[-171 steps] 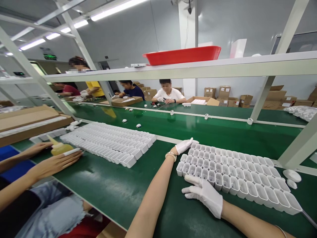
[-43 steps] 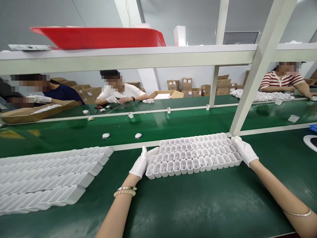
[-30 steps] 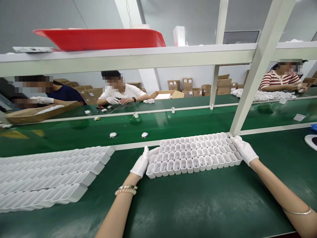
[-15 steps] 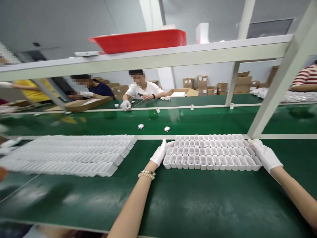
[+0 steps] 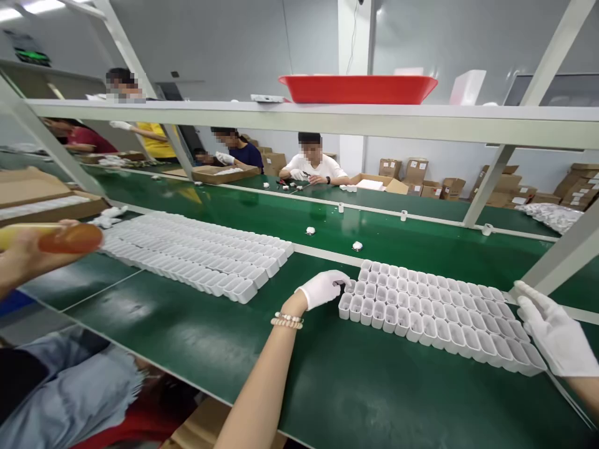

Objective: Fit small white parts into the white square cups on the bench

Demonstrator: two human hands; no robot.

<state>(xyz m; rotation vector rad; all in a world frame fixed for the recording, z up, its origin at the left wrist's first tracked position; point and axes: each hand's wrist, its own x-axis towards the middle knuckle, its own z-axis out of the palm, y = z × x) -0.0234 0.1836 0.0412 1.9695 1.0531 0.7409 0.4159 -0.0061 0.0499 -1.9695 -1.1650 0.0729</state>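
Note:
Several rows of small white open cups (image 5: 435,312) stand packed together on the green table. At their left end is my left hand (image 5: 326,289) in a white glove, its fingers curled against the end cups, with something small and dark at the fingertips. My right hand (image 5: 552,327), also gloved, is beside the right end of the rows with its fingers spread. A second, larger block of white cups (image 5: 196,255) lies further left on the table.
A person's hand (image 5: 28,249) holds an orange and yellow bottle (image 5: 70,239) at the left. Small white parts (image 5: 357,246) lie on the green belt (image 5: 262,212). An overhead shelf (image 5: 299,120) carries a red tray (image 5: 358,90); slanted posts stand at both sides. Co-workers sit opposite.
The view has swung left, and the near cup block now appears slanted. My left hand has curled its fingers at the end cups. My right fingers have spread. The bottle has come into view.

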